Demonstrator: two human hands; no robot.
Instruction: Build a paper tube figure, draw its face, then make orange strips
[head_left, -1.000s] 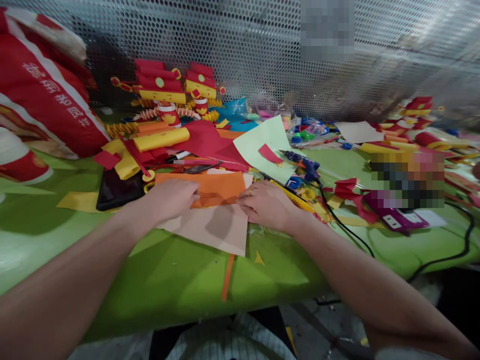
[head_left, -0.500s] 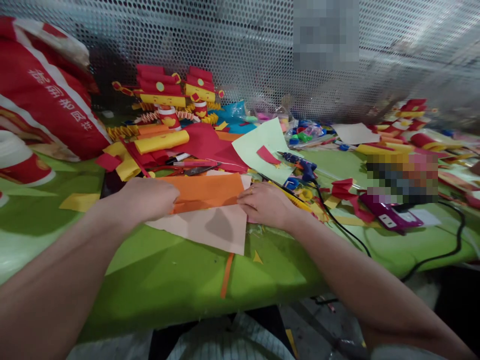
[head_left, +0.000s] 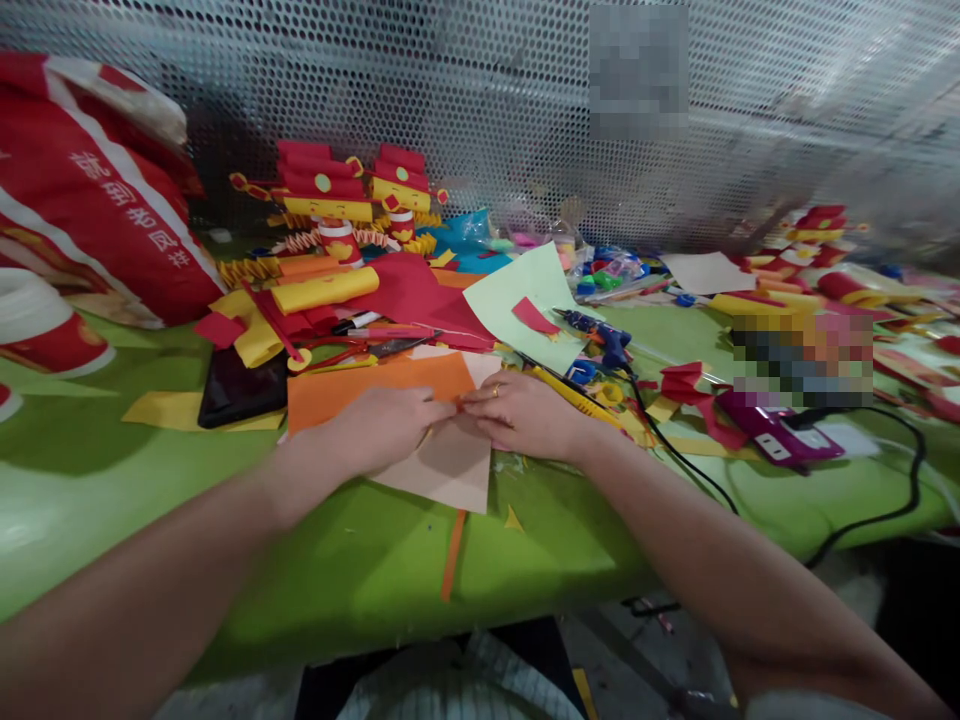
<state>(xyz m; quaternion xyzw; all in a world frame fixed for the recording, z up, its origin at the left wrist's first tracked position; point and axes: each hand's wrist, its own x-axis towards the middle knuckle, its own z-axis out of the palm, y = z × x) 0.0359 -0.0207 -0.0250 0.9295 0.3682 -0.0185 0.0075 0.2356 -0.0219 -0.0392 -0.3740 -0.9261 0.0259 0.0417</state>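
Fingertips (head_left: 444, 410) indistinct; orange paper (head_left: 375, 374) partly hidden

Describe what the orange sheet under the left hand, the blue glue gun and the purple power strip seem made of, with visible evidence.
Orange sheet: probably matte paper or thin card; flat and without shine.
Blue glue gun: likely smooth moulded plastic, given its rounded, evenly coloured body.
Purple power strip: apparently hard plastic, fairly glossy, given its rigid, bright casing.

orange paper (head_left: 375, 376), green table (head_left: 337, 580), seemingly beige sheet (head_left: 454, 480)
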